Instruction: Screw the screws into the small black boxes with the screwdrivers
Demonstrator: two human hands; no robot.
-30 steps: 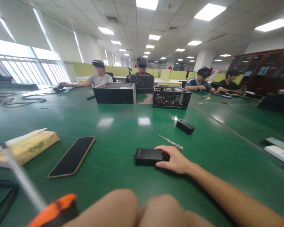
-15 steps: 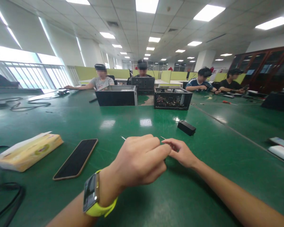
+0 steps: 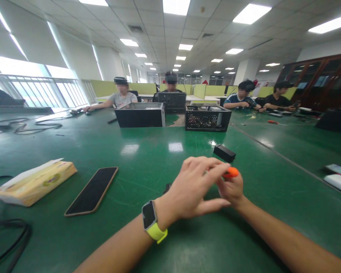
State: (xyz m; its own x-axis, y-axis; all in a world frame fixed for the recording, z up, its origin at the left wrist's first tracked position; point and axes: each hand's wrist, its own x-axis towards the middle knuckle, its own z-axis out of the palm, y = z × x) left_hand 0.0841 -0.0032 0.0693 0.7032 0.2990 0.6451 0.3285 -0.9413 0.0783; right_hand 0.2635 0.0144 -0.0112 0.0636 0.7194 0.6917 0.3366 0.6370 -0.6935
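My left hand [image 3: 197,187], with a watch [image 3: 149,216] on its wrist, reaches across to my right hand with thumb and fingers apart. My right hand [image 3: 233,189] is closed round a screwdriver with an orange handle [image 3: 232,173]; the handle's end sticks out at the top. My left fingers hide the rest of the tool, and I cannot tell whether they touch it. Behind my left wrist a small dark object [image 3: 167,188] shows in part on the green table [image 3: 136,242]. Beyond my hands lies a black box-shaped block [image 3: 224,152].
A phone [image 3: 92,191] and a yellow tissue pack [image 3: 36,182] lie at the left, near black cables [image 3: 19,227]. Two open computer cases [image 3: 140,116] stand farther back. Several people sit across the table. Another orange screwdriver [image 3: 273,122] lies at the far right.
My left hand has moved right and opened from a closed grip. The orange handle has come into view in my right hand, which has closed and shifted slightly right.
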